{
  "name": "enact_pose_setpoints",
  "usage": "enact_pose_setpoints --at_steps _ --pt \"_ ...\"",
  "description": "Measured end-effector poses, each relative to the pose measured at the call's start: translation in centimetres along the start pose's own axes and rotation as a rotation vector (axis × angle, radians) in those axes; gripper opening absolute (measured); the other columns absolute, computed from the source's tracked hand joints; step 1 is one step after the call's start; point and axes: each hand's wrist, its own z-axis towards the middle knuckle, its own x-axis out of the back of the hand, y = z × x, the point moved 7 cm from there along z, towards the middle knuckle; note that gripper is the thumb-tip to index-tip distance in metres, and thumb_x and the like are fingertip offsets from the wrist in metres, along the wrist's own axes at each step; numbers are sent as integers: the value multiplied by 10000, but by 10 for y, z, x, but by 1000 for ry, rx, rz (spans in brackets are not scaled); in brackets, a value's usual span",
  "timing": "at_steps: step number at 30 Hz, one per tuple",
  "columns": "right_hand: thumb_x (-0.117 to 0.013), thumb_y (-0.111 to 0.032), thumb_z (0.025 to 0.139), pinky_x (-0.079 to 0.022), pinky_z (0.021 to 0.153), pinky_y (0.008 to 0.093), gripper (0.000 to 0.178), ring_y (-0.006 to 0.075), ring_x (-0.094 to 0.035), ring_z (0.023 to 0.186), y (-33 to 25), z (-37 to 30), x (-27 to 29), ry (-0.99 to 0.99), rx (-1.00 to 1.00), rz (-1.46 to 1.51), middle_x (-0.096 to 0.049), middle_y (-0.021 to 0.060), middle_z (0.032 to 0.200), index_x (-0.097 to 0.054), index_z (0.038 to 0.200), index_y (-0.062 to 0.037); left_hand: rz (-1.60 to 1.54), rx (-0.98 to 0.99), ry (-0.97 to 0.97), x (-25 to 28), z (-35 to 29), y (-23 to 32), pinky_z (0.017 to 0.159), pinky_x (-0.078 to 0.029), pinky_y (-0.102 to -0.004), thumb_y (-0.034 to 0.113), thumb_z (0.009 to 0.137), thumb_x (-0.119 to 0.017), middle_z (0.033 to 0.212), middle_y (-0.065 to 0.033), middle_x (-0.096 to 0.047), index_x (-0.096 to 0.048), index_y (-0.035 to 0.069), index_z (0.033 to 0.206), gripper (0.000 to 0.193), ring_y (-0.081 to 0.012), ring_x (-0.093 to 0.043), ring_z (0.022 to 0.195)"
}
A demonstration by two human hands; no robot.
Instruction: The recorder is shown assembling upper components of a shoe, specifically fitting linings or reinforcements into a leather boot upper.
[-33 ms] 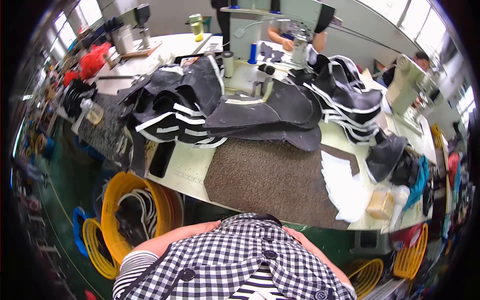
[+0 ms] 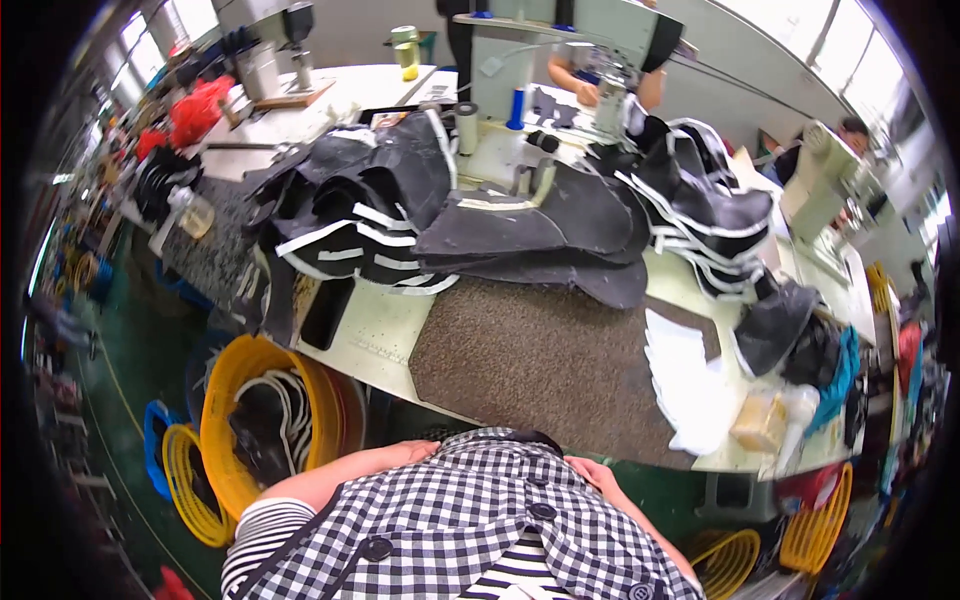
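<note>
My left hand (image 2: 412,453) rests at the left side of my checked apron (image 2: 470,500), at waist height below the table edge. At the apron's right side is my right hand (image 2: 592,472). The fingers of both hands are mostly hidden, and I see nothing held. Beyond the table's front edge lies a brown textured mat (image 2: 530,365). Stacked dark grey cut pieces (image 2: 540,225) overlap its far edge. A fanned pile of thin white pieces (image 2: 685,385) lies on the mat's right part, nearest my right hand.
Black pieces with white edging form piles at left (image 2: 370,190) and right (image 2: 705,205). A sewing machine (image 2: 610,50) stands at the back; another person's hand (image 2: 587,93) is beyond. A yellow basket (image 2: 215,420) holding pieces stands left. A phone-like black slab (image 2: 326,315) lies near the edge.
The whole view has shifted slightly, with the table contents sitting a little lower and to the right. Both hands stay at my waist.
</note>
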Motion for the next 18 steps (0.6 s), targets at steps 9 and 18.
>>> enact_pose_setpoints --at_steps 9,18 --pt "-603 -51 894 -444 991 373 295 264 -593 1147 -148 42 43 431 827 -153 -618 159 1247 -624 1189 -44 479 531 -115 37 -45 58 988 -443 -460 420 952 -486 1325 -129 -565 -505 153 1365 492 -344 -554 1181" --pt "-694 -291 807 -199 1143 495 521 357 -285 1385 -101 98 15 481 688 -934 -333 168 1506 -555 1289 -151 -360 -268 1004 306 -28 197 1007 -429 -384 264 849 -710 1363 -132 -485 -457 43 1372 621 -264 -495 1213"
